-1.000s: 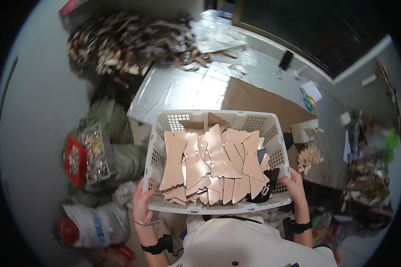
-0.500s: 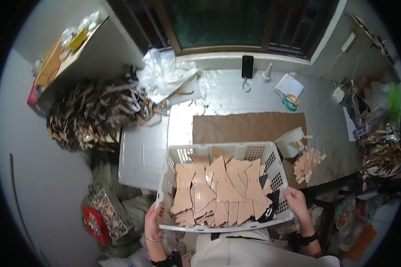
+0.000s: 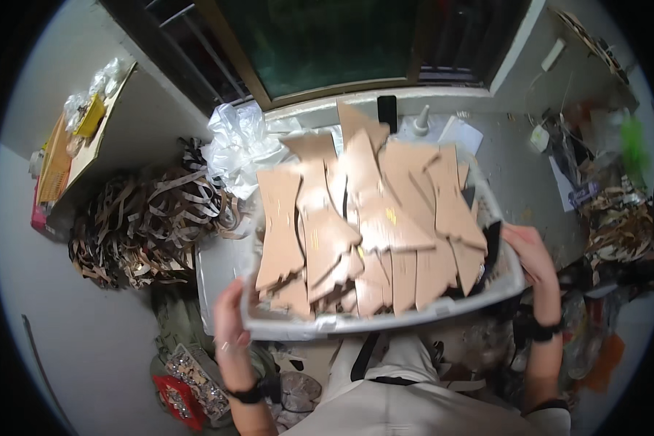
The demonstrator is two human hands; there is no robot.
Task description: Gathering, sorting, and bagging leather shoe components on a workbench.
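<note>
A white plastic basket (image 3: 407, 318) hangs in front of me over the table, heaped with flat tan pieces (image 3: 385, 218) that look like leather or board. The pieces have curved edges, and some tips rise above the far rim. My left hand (image 3: 230, 314) is closed on the basket's near left corner, its fingers blurred and partly hidden. At the right end, my right hand (image 3: 532, 253) grips the rim. Something black (image 3: 492, 247) shows inside the basket beside the tan pieces.
A heap of dark strips (image 3: 149, 211) lies at left, next to a white plastic bag (image 3: 241, 149). Behind the basket are a phone (image 3: 387, 114) and a white nozzle bottle (image 3: 421, 122). Scraps (image 3: 621, 243) pile up at right. A red tray (image 3: 178, 402) sits low at left.
The basket has come up toward me in both hands and looks larger, its right end higher than its left. It now covers the brown sheet, scissors and white container on the table.
</note>
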